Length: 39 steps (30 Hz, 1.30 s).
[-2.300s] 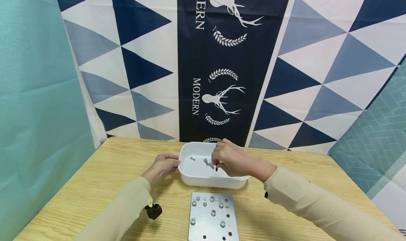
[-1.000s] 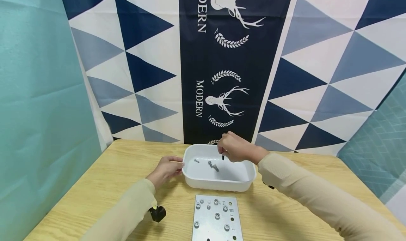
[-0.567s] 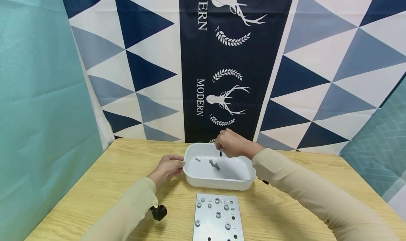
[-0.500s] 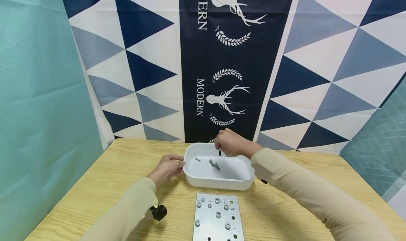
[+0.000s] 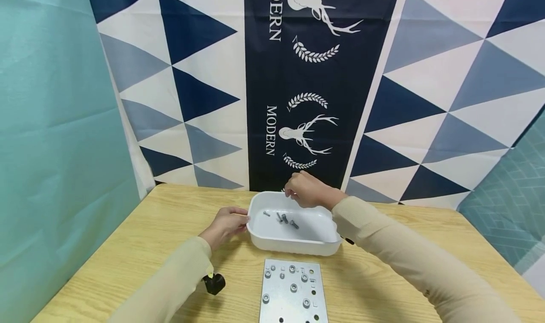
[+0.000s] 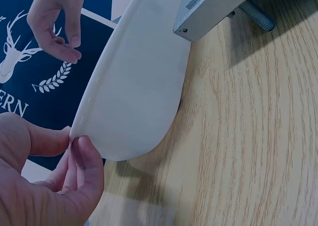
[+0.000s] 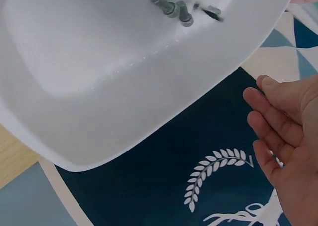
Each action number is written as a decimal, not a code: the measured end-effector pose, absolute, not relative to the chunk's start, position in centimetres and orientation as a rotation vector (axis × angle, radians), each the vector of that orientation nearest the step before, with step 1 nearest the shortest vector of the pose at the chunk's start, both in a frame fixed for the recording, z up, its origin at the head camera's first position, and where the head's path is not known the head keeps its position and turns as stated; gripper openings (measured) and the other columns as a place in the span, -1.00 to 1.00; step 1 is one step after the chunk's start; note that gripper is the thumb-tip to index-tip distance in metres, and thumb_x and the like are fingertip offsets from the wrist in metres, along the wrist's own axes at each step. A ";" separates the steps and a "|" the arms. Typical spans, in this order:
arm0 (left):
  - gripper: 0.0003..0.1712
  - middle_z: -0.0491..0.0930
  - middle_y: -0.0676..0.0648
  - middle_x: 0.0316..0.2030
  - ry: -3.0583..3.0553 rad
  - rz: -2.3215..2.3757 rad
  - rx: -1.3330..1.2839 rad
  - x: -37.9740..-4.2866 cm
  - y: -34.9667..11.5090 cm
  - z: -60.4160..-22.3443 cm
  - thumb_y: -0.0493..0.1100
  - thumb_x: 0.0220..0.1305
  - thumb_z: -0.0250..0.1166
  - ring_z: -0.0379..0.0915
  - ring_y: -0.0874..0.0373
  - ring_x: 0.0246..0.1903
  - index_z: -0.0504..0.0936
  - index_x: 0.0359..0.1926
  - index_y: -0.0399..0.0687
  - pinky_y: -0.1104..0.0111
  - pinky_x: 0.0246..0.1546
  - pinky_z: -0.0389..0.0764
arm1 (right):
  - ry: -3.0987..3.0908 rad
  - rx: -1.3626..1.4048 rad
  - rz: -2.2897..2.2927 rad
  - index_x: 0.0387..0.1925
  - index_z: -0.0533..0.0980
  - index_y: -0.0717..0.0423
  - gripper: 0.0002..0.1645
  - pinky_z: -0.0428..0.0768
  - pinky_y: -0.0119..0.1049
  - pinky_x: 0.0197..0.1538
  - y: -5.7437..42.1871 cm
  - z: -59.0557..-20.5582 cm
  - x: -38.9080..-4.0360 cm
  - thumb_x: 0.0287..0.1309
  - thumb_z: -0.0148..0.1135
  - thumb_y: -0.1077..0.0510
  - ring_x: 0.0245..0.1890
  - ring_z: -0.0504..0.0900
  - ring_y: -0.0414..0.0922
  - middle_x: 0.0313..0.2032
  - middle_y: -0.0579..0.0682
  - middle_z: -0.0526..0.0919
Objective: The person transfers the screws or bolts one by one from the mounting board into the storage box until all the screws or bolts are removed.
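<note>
A white plastic tray [image 5: 294,247] stands near the back of the wooden table, with several metal bolts [image 5: 294,224] lying on its floor. My left hand [image 5: 227,223] pinches the tray's left rim between thumb and fingers, as the left wrist view shows close up. Over the tray's back edge hovers my right hand [image 5: 308,189], its fingers loosely bent and holding nothing. In the right wrist view a small dark screw [image 7: 211,14] lies blurred beside two thicker bolts [image 7: 184,15], and the right hand is apart from the rim.
In front of the tray sits a metal plate [image 5: 294,292] with several socket-head bolts in it and some open holes. A threaded bolt end [image 6: 257,16] sticks out under it in the left wrist view. Patterned cloth [image 5: 204,138] hangs right behind the table.
The right hand has moved back and slightly left over the tray and let go of the small dark screw, which dropped among the bolts. The left hand still grips the rim.
</note>
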<state>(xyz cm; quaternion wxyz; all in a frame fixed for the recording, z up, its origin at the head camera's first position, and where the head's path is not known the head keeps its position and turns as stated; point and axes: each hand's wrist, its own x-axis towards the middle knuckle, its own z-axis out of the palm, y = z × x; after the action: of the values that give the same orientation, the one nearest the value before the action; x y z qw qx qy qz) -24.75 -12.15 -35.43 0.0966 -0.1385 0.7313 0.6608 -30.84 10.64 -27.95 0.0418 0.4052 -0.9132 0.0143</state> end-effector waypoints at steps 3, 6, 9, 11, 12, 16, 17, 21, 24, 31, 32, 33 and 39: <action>-0.72 0.54 -0.14 -0.33 2.174 1.959 -0.412 -24.7 -12.2 -35.5 -0.41 0.23 0.22 0.46 0.23 -0.48 0.53 -0.02 -0.38 0.54 -0.44 0.57 | -2.791 1.252 0.049 -0.26 0.69 0.04 -0.79 0.49 -0.28 -0.12 10.7 -27.8 -30.1 0.05 0.32 0.34 -0.20 0.59 -0.15 -0.24 -0.08 0.75; -0.72 0.54 -0.15 -0.32 2.182 1.958 -0.419 -24.7 -12.3 -35.7 -0.41 0.22 0.23 0.46 0.22 -0.47 0.54 -0.03 -0.37 0.54 -0.45 0.58 | -2.773 1.287 0.051 -0.26 0.69 0.01 -0.78 0.48 -0.30 -0.11 10.8 -27.8 -29.0 0.02 0.37 0.32 -0.17 0.60 -0.15 -0.23 -0.10 0.74; -0.72 0.55 -0.17 -0.29 2.194 1.951 -0.415 -24.6 -12.3 -35.8 -0.40 0.22 0.23 0.48 0.20 -0.43 0.54 -0.03 -0.37 0.54 -0.44 0.59 | -2.741 1.341 0.041 -0.26 0.69 -0.01 -0.78 0.46 -0.32 -0.12 10.9 -27.9 -27.7 0.00 0.40 0.29 -0.16 0.59 -0.16 -0.24 -0.12 0.74; -0.72 0.55 -0.17 -0.28 2.196 1.953 -0.414 -24.6 -12.3 -35.8 -0.40 0.21 0.23 0.48 0.20 -0.42 0.54 -0.03 -0.36 0.53 -0.43 0.59 | -2.704 1.383 0.021 -0.27 0.68 -0.02 -0.79 0.47 -0.31 -0.12 11.0 -28.0 -26.9 -0.01 0.42 0.26 -0.16 0.58 -0.17 -0.24 -0.13 0.74; -0.72 0.55 -0.18 -0.27 2.196 1.953 -0.411 -24.6 -12.3 -35.8 -0.40 0.22 0.23 0.48 0.20 -0.42 0.54 -0.03 -0.36 0.53 -0.42 0.60 | -2.682 1.404 0.011 -0.27 0.68 -0.02 -0.79 0.48 -0.30 -0.10 11.0 -28.0 -26.4 -0.01 0.43 0.25 -0.16 0.58 -0.17 -0.25 -0.13 0.73; -0.72 0.55 -0.17 -0.27 2.191 1.954 -0.410 -24.6 -12.4 -35.5 -0.39 0.23 0.23 0.47 0.21 -0.44 0.54 -0.02 -0.37 0.52 -0.42 0.59 | -2.615 1.457 -0.020 -0.27 0.67 -0.04 -0.80 0.50 -0.24 0.00 11.3 -28.2 -24.9 -0.01 0.43 0.21 -0.14 0.57 -0.17 -0.25 -0.14 0.73; -0.72 0.55 -0.17 -0.28 2.188 1.953 -0.410 -24.5 -12.4 -35.5 -0.39 0.23 0.23 0.46 0.21 -0.44 0.54 -0.02 -0.36 0.53 -0.42 0.59 | -2.592 1.468 -0.030 -0.27 0.67 -0.04 -0.80 0.51 -0.23 0.01 11.4 -28.3 -24.6 -0.01 0.43 0.20 -0.15 0.57 -0.17 -0.26 -0.14 0.73; -0.71 0.55 -0.17 -0.27 2.190 1.946 -0.405 -24.5 -12.4 -35.3 -0.38 0.24 0.22 0.46 0.21 -0.45 0.54 -0.01 -0.36 0.53 -0.44 0.58 | -2.533 1.493 -0.051 -0.28 0.66 -0.04 -0.80 0.51 -0.28 -0.05 11.6 -28.7 -23.5 -0.02 0.44 0.18 -0.18 0.57 -0.19 -0.29 -0.16 0.72; -0.72 0.56 -0.17 -0.28 2.193 1.944 -0.401 -24.5 -12.3 -35.2 -0.38 0.24 0.23 0.47 0.22 -0.45 0.55 -0.01 -0.36 0.54 -0.44 0.58 | -2.496 1.516 -0.060 -0.27 0.65 -0.04 -0.77 0.49 -0.32 -0.08 11.7 -29.0 -22.7 -0.05 0.47 0.16 -0.20 0.57 -0.20 -0.30 -0.18 0.72; -0.70 0.54 -0.15 -0.30 2.194 1.961 -0.363 -24.4 -12.3 -35.4 -0.41 0.21 0.22 0.47 0.22 -0.44 0.53 -0.01 -0.39 0.51 -0.38 0.60 | -2.444 1.541 -0.074 -0.26 0.63 -0.07 -0.76 0.46 -0.32 -0.04 11.7 -29.3 -20.9 -0.04 0.46 0.12 -0.20 0.54 -0.23 -0.30 -0.22 0.70; -0.70 0.54 -0.16 -0.29 2.196 1.961 -0.358 -24.4 -12.3 -35.4 -0.41 0.21 0.22 0.47 0.22 -0.43 0.52 -0.01 -0.40 0.50 -0.37 0.60 | -2.440 1.542 -0.068 -0.26 0.63 -0.07 -0.76 0.45 -0.32 -0.04 11.7 -29.3 -20.7 -0.04 0.46 0.12 -0.20 0.54 -0.24 -0.29 -0.22 0.70; -0.70 0.54 -0.16 -0.29 2.196 1.963 -0.359 -24.4 -12.3 -35.4 -0.42 0.21 0.22 0.47 0.22 -0.43 0.52 -0.01 -0.40 0.50 -0.36 0.60 | -2.439 1.545 -0.062 -0.25 0.63 -0.07 -0.76 0.45 -0.33 -0.04 11.6 -29.3 -20.4 -0.04 0.46 0.12 -0.19 0.54 -0.24 -0.29 -0.23 0.70; -0.69 0.55 -0.20 -0.24 2.196 1.959 -0.351 -24.3 -12.3 -35.5 -0.40 0.22 0.22 0.48 0.19 -0.40 0.52 0.00 -0.40 0.47 -0.33 0.62 | -2.422 1.578 -0.018 -0.28 0.62 -0.06 -0.75 0.46 -0.35 -0.04 11.3 -29.3 -19.2 -0.07 0.47 0.15 -0.21 0.51 -0.26 -0.30 -0.23 0.68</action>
<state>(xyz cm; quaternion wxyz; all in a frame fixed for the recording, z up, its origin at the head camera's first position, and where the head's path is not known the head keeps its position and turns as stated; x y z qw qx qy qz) -24.29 -12.33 -35.51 0.0888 -0.1178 0.7381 0.6583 -19.17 11.35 -29.34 0.1252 0.5418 -0.8311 -0.0062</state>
